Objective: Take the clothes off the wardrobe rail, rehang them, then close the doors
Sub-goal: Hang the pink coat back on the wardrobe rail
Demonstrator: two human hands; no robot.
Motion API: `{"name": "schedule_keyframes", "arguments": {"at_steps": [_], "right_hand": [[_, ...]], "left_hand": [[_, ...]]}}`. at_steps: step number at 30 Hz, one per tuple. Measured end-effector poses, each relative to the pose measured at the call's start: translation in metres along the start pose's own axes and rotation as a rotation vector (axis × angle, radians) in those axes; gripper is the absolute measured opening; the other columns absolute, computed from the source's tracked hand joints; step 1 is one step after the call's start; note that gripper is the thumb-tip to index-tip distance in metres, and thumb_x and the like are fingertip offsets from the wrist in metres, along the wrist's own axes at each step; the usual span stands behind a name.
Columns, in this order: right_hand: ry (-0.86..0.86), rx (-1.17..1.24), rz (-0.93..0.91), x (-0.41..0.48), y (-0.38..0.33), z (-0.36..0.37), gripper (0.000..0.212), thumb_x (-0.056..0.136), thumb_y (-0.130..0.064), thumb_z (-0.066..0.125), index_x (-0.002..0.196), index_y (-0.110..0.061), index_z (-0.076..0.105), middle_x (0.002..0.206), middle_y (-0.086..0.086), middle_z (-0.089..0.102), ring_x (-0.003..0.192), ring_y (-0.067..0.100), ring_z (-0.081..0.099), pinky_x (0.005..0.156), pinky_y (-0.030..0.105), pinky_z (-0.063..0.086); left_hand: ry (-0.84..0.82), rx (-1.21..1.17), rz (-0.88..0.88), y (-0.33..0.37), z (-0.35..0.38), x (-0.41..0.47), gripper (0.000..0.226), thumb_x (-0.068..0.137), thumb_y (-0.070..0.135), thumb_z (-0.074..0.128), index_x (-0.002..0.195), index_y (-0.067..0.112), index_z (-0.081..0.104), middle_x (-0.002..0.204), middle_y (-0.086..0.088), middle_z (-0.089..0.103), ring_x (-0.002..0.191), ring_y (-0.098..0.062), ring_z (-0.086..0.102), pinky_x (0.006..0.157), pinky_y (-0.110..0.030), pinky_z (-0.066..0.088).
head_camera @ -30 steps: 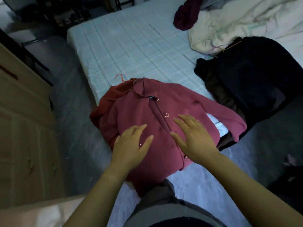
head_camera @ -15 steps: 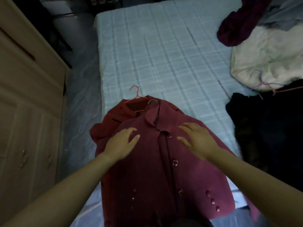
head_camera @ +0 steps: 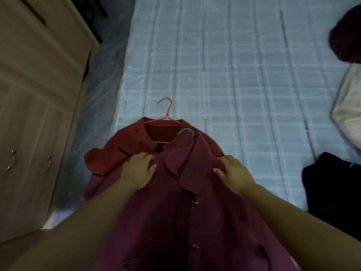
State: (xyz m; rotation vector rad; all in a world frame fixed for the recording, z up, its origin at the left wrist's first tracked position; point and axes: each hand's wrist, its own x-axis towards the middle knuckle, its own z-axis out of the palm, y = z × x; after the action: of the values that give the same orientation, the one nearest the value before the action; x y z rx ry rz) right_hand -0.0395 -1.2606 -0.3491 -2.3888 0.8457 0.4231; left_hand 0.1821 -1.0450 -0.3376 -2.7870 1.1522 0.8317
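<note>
A maroon buttoned shirt [head_camera: 187, 216] lies flat on the near end of the bed, over a redder garment [head_camera: 127, 147]. The red garment is on an orange hanger [head_camera: 166, 110]; a green hanger hook [head_camera: 186, 131] sticks out at the maroon collar. My left hand [head_camera: 139, 170] rests on the shirt's left shoulder, its fingertips curling at the seam between the two garments. On the shirt's right shoulder lies my right hand [head_camera: 233, 174], fingers spread.
The bed [head_camera: 224, 65] with a pale checked sheet stretches ahead. A black garment [head_camera: 332, 188] lies at the right, a cream bundle [head_camera: 349, 106] and a dark purple cloth [head_camera: 345, 44] further back. A wooden wardrobe [head_camera: 35, 106] with shut doors stands at the left.
Both hands have slid up the maroon shirt from its chest to its shoulders beside the collar. My view has moved closer and lower over the shirt.
</note>
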Motion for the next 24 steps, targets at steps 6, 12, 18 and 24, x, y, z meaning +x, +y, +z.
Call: {"name": "schedule_keyframes", "arguments": {"at_steps": [6,12,18,24], "right_hand": [[-0.061,0.275,0.251,0.030,0.016,0.038,0.049,0.095,-0.044,0.043,0.133,-0.015,0.047,0.129,0.012,0.055,0.116,0.029,0.052,0.097,0.034,0.040],[0.000,0.314,0.148,0.020,0.018,0.043,0.043,0.093,-0.045,0.046,0.133,-0.030,0.046,0.123,0.002,0.060,0.111,0.021,0.056,0.092,0.031,0.044],[0.238,0.357,-0.047,-0.024,0.003,0.021,0.039,0.091,-0.038,0.056,0.129,-0.034,0.053,0.109,-0.005,0.063,0.099,0.011,0.059,0.080,0.018,0.041],[0.325,0.444,-0.220,-0.080,-0.030,-0.003,0.041,0.085,-0.050,0.049,0.119,-0.031,0.062,0.096,-0.009,0.066,0.085,0.004,0.061,0.076,0.012,0.045]], "left_hand": [[-0.141,0.032,-0.130,-0.009,0.036,0.029,0.053,0.097,0.044,0.035,0.146,0.025,0.029,0.148,-0.004,0.035,0.135,-0.023,0.031,0.109,-0.044,0.031],[-0.170,0.010,-0.137,-0.007,0.038,0.034,0.046,0.096,0.050,0.030,0.129,0.023,0.048,0.128,-0.003,0.056,0.120,-0.025,0.049,0.095,-0.041,0.037],[0.121,-0.254,-0.066,-0.001,0.001,-0.019,0.059,0.078,0.071,0.023,0.098,0.031,0.062,0.095,0.010,0.067,0.094,-0.013,0.062,0.085,-0.038,0.044],[0.347,-0.338,-0.042,0.009,-0.032,-0.109,0.047,0.080,0.065,0.036,0.090,0.030,0.065,0.085,0.016,0.066,0.083,-0.005,0.061,0.079,-0.037,0.047]]}}
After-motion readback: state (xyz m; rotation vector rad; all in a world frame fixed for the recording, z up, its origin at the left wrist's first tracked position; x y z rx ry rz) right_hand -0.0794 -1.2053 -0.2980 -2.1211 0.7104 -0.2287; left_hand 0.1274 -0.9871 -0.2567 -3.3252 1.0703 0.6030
